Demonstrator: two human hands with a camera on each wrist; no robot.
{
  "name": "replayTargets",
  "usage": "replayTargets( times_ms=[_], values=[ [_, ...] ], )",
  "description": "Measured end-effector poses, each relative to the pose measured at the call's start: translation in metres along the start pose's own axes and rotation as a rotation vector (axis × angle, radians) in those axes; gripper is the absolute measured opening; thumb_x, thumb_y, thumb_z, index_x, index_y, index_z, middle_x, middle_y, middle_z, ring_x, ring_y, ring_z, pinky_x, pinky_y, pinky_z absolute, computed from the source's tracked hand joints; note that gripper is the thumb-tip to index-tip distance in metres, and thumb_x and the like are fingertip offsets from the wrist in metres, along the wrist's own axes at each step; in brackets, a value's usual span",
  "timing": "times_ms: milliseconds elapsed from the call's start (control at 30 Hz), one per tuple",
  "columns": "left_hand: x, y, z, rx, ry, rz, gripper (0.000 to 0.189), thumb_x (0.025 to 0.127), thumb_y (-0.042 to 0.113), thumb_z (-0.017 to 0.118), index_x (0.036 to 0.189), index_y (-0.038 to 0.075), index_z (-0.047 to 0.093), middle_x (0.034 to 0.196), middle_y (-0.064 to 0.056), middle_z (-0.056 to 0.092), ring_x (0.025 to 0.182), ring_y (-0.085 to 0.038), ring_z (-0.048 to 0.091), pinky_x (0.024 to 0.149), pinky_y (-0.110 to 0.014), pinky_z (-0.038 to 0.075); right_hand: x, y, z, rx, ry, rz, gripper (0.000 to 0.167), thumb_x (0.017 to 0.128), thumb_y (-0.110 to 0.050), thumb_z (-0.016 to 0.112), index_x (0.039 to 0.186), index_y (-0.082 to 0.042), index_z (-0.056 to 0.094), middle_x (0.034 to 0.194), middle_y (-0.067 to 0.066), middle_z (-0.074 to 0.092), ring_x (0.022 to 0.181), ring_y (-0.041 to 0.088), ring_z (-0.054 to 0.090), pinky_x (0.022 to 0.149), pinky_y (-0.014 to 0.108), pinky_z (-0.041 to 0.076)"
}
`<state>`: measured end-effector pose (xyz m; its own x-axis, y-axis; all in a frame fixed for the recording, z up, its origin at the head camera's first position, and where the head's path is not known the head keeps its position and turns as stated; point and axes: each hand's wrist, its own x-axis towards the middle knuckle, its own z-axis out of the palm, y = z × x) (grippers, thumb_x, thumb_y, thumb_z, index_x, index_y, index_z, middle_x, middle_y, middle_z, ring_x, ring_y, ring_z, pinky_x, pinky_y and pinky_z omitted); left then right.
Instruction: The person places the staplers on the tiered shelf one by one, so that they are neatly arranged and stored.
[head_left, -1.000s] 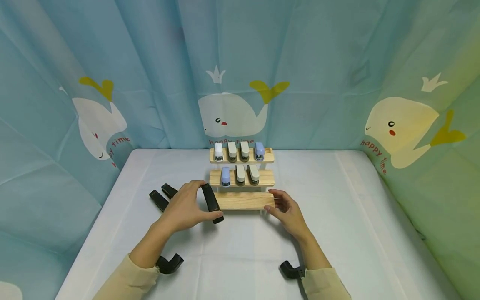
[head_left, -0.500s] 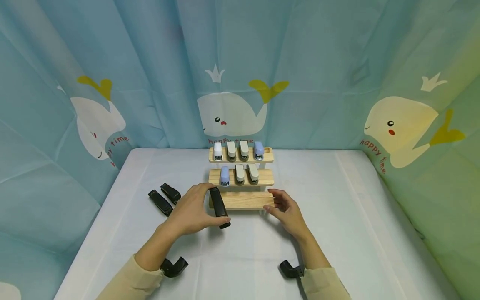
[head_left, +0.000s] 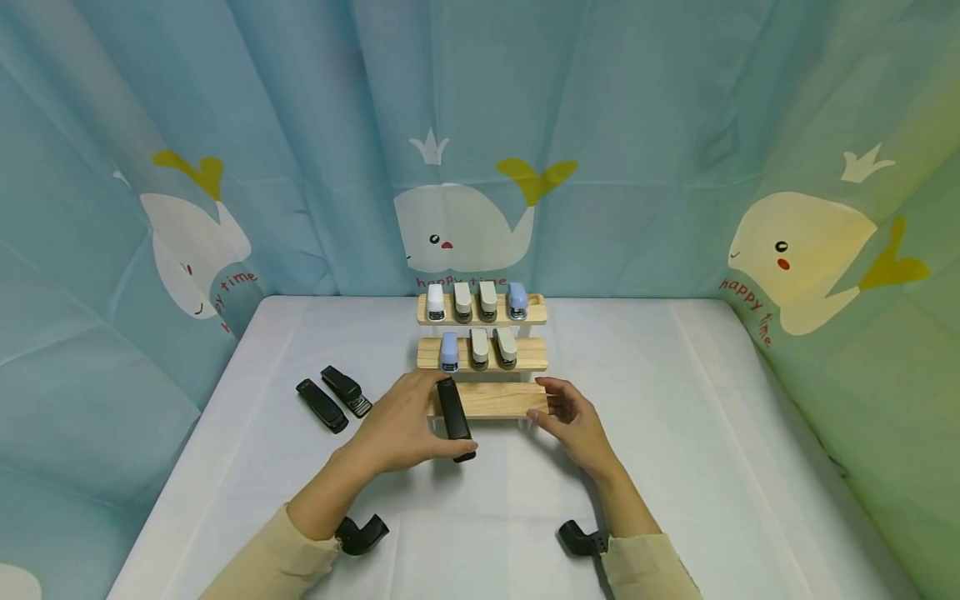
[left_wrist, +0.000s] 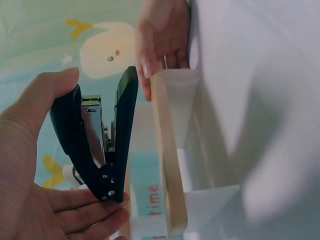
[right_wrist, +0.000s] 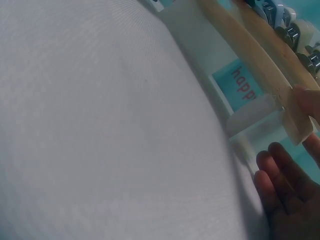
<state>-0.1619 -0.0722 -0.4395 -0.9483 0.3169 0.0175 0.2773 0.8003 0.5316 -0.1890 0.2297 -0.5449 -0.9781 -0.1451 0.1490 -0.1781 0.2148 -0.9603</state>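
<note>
My left hand holds a black stapler by its two ends, thumb on the near end and fingers at the far one. In the left wrist view the stapler is spread apart, its metal magazine showing. It hangs in front of the left part of the lowest board of a three-tier wooden rack. My right hand grips the right end of that board; in the right wrist view the thumb lies on the board's end, other fingers loosely bent below.
Two more black staplers, one plain and one with a label, lie on the white table at left. Small staplers in white, grey and blue stand on the upper two boards. A whale-print curtain hangs behind.
My left hand has carried the black stapler to the right and slightly nearer, across the lowest board's left end, uncovering the two staplers on the table. The right hand has stayed put.
</note>
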Motion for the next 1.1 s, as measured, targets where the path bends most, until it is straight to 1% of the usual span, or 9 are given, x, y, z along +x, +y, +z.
replayTargets(
  times_ms=[167, 333, 433, 533, 667, 767, 867, 1100],
  values=[
    [0.003, 0.003, 0.005, 0.004, 0.001, 0.016, 0.110, 0.066, 0.074, 0.085, 0.152, 0.015, 0.050, 0.154, -0.007, 0.053, 0.142, -0.028, 0.049, 0.113, -0.050, 0.047, 0.000, 0.001, 0.000, -0.007, 0.004, 0.002, 0.057, 0.089, -0.012, 0.083, 0.141, -0.008, 0.059, 0.130, 0.018, 0.065, 0.111, 0.018, 0.064, 0.090, 0.019, 0.053],
    [0.005, 0.007, 0.011, -0.017, -0.002, 0.029, 0.108, 0.066, 0.072, 0.086, 0.151, 0.015, 0.051, 0.150, -0.007, 0.055, 0.138, -0.029, 0.053, 0.108, -0.052, 0.050, 0.000, 0.001, -0.001, -0.022, 0.008, 0.004, 0.057, 0.089, -0.013, 0.083, 0.141, -0.009, 0.059, 0.131, 0.017, 0.065, 0.111, 0.018, 0.064, 0.091, 0.019, 0.053],
    [0.007, 0.009, 0.016, -0.027, -0.002, 0.036, 0.106, 0.066, 0.072, 0.086, 0.149, 0.016, 0.052, 0.146, -0.006, 0.057, 0.133, -0.028, 0.056, 0.105, -0.051, 0.052, 0.000, 0.002, -0.001, -0.021, 0.008, 0.003, 0.057, 0.090, -0.013, 0.082, 0.141, -0.009, 0.059, 0.131, 0.017, 0.065, 0.111, 0.018, 0.064, 0.091, 0.019, 0.053],
    [0.009, 0.012, 0.021, -0.025, 0.000, 0.049, 0.105, 0.066, 0.072, 0.086, 0.148, 0.017, 0.053, 0.144, -0.005, 0.059, 0.131, -0.026, 0.057, 0.103, -0.050, 0.053, 0.000, 0.002, -0.002, -0.019, 0.006, 0.001, 0.057, 0.090, -0.013, 0.082, 0.141, -0.009, 0.059, 0.131, 0.017, 0.065, 0.111, 0.018, 0.064, 0.091, 0.019, 0.053],
    [0.012, 0.014, 0.029, -0.008, -0.002, 0.067, 0.108, 0.065, 0.075, 0.084, 0.150, 0.016, 0.051, 0.149, -0.005, 0.057, 0.134, -0.027, 0.055, 0.107, -0.050, 0.051, 0.000, 0.001, -0.002, -0.019, 0.001, -0.003, 0.057, 0.090, -0.012, 0.082, 0.141, -0.009, 0.059, 0.131, 0.017, 0.065, 0.111, 0.019, 0.064, 0.091, 0.019, 0.053],
    [0.014, 0.016, 0.033, 0.005, 0.002, 0.076, 0.109, 0.066, 0.075, 0.084, 0.150, 0.015, 0.051, 0.150, -0.005, 0.056, 0.136, -0.027, 0.054, 0.106, -0.051, 0.051, 0.000, 0.001, -0.002, -0.014, -0.002, -0.008, 0.056, 0.090, -0.012, 0.082, 0.141, -0.009, 0.059, 0.130, 0.018, 0.066, 0.111, 0.019, 0.064, 0.090, 0.019, 0.053],
    [0.016, 0.017, 0.037, 0.015, 0.007, 0.082, 0.109, 0.066, 0.075, 0.083, 0.150, 0.015, 0.051, 0.148, -0.005, 0.057, 0.134, -0.027, 0.055, 0.102, -0.050, 0.054, 0.000, 0.002, -0.001, -0.017, -0.001, -0.015, 0.056, 0.090, -0.012, 0.082, 0.141, -0.009, 0.059, 0.128, 0.018, 0.066, 0.111, 0.018, 0.064, 0.090, 0.019, 0.053],
    [0.022, 0.021, 0.045, 0.029, 0.007, 0.093, 0.108, 0.067, 0.076, 0.082, 0.150, 0.015, 0.051, 0.145, -0.006, 0.059, 0.132, -0.026, 0.058, 0.102, -0.050, 0.054, 0.000, 0.004, -0.001, -0.018, -0.009, -0.030, 0.056, 0.091, -0.011, 0.081, 0.142, -0.009, 0.058, 0.128, 0.018, 0.066, 0.110, 0.015, 0.064, 0.090, 0.020, 0.053]
  ],
)
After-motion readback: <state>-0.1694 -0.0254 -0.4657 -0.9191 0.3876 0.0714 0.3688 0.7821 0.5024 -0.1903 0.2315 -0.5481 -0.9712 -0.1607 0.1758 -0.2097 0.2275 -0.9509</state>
